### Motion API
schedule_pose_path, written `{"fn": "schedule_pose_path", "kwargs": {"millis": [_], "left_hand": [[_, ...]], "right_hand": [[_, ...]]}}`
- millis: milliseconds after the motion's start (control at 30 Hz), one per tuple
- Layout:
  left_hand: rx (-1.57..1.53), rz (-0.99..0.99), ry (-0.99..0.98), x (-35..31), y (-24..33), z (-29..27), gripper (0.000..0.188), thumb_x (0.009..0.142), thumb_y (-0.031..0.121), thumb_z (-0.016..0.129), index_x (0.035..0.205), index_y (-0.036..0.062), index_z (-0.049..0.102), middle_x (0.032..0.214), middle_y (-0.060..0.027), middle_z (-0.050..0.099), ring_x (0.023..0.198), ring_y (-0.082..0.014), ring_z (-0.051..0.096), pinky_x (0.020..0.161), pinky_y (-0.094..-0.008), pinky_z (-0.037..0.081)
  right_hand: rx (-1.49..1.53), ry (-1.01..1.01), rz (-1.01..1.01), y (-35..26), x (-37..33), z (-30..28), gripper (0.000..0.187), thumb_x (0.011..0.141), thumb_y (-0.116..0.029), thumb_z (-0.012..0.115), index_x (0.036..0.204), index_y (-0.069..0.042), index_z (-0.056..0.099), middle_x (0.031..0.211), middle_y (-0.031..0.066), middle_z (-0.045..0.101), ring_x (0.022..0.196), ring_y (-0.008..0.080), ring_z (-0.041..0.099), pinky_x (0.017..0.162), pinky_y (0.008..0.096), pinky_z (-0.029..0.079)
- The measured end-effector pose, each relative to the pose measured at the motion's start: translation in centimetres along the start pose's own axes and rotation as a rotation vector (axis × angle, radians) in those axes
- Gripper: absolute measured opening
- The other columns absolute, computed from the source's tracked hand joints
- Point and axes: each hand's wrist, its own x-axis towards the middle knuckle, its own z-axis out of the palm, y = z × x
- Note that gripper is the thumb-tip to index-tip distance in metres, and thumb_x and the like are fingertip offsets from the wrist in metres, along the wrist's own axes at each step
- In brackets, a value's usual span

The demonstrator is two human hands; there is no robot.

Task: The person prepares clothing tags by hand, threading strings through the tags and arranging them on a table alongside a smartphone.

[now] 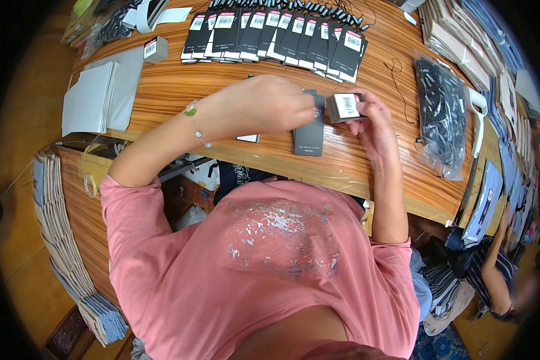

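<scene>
My right hand (pixel 373 117) grips a small thick stack of barcode labels (pixel 345 106), its white face turned up. Close to its left, my left hand (pixel 270 103) is closed, the fingertips pinched over a black hang tag (pixel 308 137) lying near the table's front edge. Whatever those fingers pinch, if anything, is hidden. Part of another tag (pixel 249 138) shows from under my left wrist. Farther back lies an overlapping row of black hang tags (pixel 270 36) with white barcode labels on them and black strings at their tops.
A clear bag of black tag strings (pixel 441 114) and a white tagging gun (pixel 476 114) lie on the right. White sheets (pixel 90 99) and another label stack (pixel 156 50) sit at the left. Folded garments (pixel 456 42) are piled back right. A person (pixel 492 276) is at the lower right.
</scene>
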Motion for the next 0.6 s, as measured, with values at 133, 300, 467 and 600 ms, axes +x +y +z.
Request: {"fn": "schedule_pose_path", "kwargs": {"millis": [133, 300, 467, 600], "left_hand": [[-0.049, -0.405, -0.003, -4.3, -1.8, -1.0, 0.009, 0.074, 0.009, 0.055, 0.077, 0.001, 0.052, 0.071, -0.0066, 0.052, 0.065, -0.0216, 0.054, 0.059, -0.0327, 0.046], [-0.314, -1.125, 0.038, -15.0, -6.2, -1.5, 0.016, 0.081, 0.013, 0.054, 0.08, -0.0027, 0.055, 0.069, -0.0053, 0.057, 0.063, -0.011, 0.048, 0.06, -0.0246, 0.042], [-0.076, -1.336, 0.151, -23.2, -9.0, 0.5, 0.018, 0.076, 0.016, 0.058, 0.079, -0.0017, 0.058, 0.069, -0.015, 0.058, 0.061, -0.0245, 0.056, 0.059, -0.031, 0.044], [0.108, -1.411, 0.21, -22.4, -8.5, 1.4, 0.015, 0.074, 0.012, 0.058, 0.079, -0.0013, 0.06, 0.072, -0.019, 0.059, 0.069, -0.0318, 0.059, 0.062, -0.0347, 0.045]], "right_hand": [[-0.418, -0.146, 0.06, -2.1, -0.3, -1.3, 0.024, 0.073, -0.007, 0.049, 0.095, 0.0, 0.054, 0.075, 0.0024, 0.057, 0.059, 0.005, 0.048, 0.051, 0.0164, 0.036], [-1.178, -0.358, 0.044, -4.1, -0.2, -1.0, 0.021, 0.069, -0.011, 0.052, 0.088, -0.003, 0.059, 0.072, 0.0055, 0.056, 0.06, 0.0098, 0.046, 0.055, 0.0245, 0.038], [-1.276, -0.399, 0.025, -5.2, 1.0, -0.5, 0.032, 0.07, -0.014, 0.055, 0.1, -0.004, 0.054, 0.081, 0.0134, 0.059, 0.068, 0.0231, 0.054, 0.063, 0.0311, 0.042], [-1.334, -0.36, -0.023, -4.6, 1.1, -1.3, 0.038, 0.072, -0.011, 0.052, 0.108, -0.002, 0.047, 0.094, 0.0175, 0.056, 0.085, 0.0333, 0.055, 0.075, 0.0366, 0.043]]}}
